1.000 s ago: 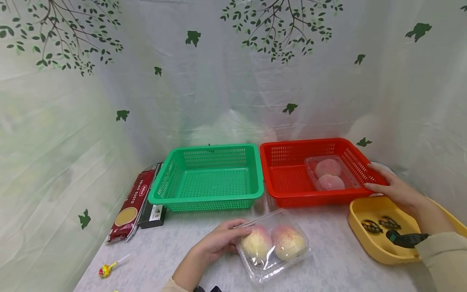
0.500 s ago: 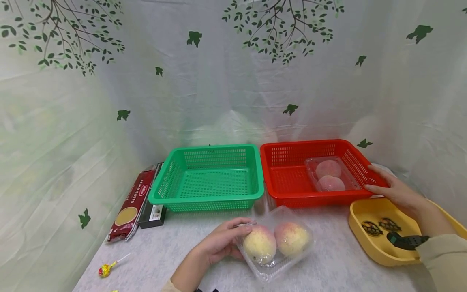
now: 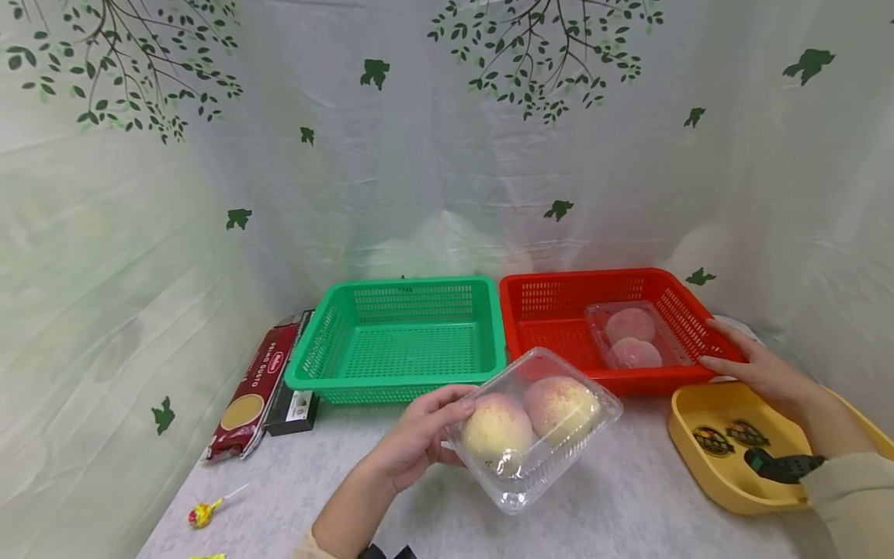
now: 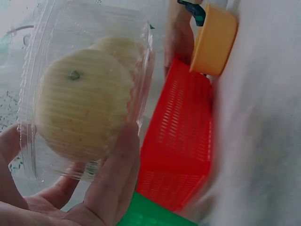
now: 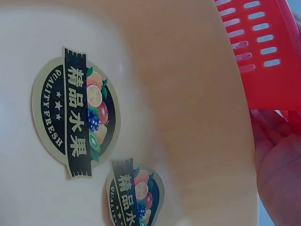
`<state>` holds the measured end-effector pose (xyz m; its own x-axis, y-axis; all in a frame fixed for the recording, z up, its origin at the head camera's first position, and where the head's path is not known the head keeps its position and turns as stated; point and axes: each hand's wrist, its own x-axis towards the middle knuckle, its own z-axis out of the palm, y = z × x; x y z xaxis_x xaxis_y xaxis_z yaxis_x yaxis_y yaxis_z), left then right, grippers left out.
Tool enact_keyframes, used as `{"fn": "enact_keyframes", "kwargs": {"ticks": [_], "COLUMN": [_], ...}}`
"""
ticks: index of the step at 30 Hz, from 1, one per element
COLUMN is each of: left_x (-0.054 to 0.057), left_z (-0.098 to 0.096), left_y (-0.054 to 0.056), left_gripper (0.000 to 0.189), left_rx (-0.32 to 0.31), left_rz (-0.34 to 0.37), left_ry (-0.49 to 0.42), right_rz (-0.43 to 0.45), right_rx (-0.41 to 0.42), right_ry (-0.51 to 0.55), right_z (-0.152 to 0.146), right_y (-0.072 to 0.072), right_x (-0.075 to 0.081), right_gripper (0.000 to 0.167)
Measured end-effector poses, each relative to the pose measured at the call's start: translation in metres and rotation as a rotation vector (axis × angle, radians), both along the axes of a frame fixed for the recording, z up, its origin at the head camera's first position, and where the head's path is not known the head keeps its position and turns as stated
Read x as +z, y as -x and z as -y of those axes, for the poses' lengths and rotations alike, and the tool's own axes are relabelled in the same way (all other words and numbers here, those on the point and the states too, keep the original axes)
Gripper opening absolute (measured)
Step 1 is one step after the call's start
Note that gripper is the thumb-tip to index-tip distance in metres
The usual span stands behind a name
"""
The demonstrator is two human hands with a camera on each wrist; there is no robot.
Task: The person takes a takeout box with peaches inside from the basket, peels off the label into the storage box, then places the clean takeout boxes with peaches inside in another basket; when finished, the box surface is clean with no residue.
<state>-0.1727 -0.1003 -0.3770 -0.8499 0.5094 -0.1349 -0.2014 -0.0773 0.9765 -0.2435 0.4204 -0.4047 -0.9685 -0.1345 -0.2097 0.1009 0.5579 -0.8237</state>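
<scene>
In the head view my left hand grips the left edge of a clear plastic clamshell with two yellow-pink peaches inside. The pack is raised over the table and tilted, overlapping the front of the red basket in this view. Seen from the left wrist, thumb and fingers hold the clamshell from below, on opposite sides. My right hand holds the red basket's front right corner, its fingers at the rim. Inside that basket lies another clear pack of two pink peaches.
An unfilled green basket stands left of the red one. Beneath my right forearm is a yellow tray with two fruit stickers. At left lie a red packet, a black box and a lollipop.
My left hand has raised the peach clamshell from low over the table, moving it up and slightly forward and tilting it. The right hand stays at the red basket's corner.
</scene>
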Motion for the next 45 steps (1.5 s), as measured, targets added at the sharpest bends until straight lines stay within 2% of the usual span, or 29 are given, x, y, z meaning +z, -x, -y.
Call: {"fn": "enact_keyframes", "kwargs": {"ticks": [5, 8, 13, 20, 26, 32, 36, 41, 45], "left_x": [0.018, 0.024, 0.032, 0.038, 0.036, 0.026, 0.022, 0.021, 0.018], "left_z": [-0.007, -0.016, -0.037, -0.076, -0.111, -0.14, -0.157, -0.172, -0.18], "left_y": [0.014, 0.024, 0.042, 0.065, 0.081, 0.091, 0.093, 0.095, 0.098], "left_gripper": [0.048, 0.046, 0.044, 0.046, 0.05, 0.047, 0.042, 0.033, 0.029], "left_rx": [0.076, 0.148, 0.278, 0.4, 0.52, 0.587, 0.622, 0.675, 0.681], "left_rz": [-0.033, -0.025, -0.032, -0.023, -0.025, -0.025, -0.039, -0.075, -0.064], "left_ry": [-0.017, -0.032, -0.035, -0.032, -0.019, 0.047, 0.123, 0.269, 0.321], "right_rz": [0.003, 0.001, -0.012, -0.015, -0.019, -0.014, -0.014, -0.016, -0.018], "right_rx": [-0.003, -0.002, -0.004, -0.01, -0.011, -0.013, -0.01, -0.007, -0.007], "right_ry": [0.018, 0.019, 0.009, 0.01, 0.002, -0.009, -0.004, -0.007, -0.006], "right_z": [0.003, 0.004, 0.004, 0.003, 0.002, 0.003, 0.004, 0.003, 0.002], "right_y": [0.0, 0.001, 0.0, -0.002, -0.003, -0.005, -0.005, -0.003, -0.002], "right_x": [0.002, 0.002, 0.001, -0.001, -0.002, 0.002, 0.003, 0.002, 0.002], "right_gripper": [0.088, 0.087, 0.087, 0.088, 0.088, 0.089, 0.088, 0.087, 0.087]}}
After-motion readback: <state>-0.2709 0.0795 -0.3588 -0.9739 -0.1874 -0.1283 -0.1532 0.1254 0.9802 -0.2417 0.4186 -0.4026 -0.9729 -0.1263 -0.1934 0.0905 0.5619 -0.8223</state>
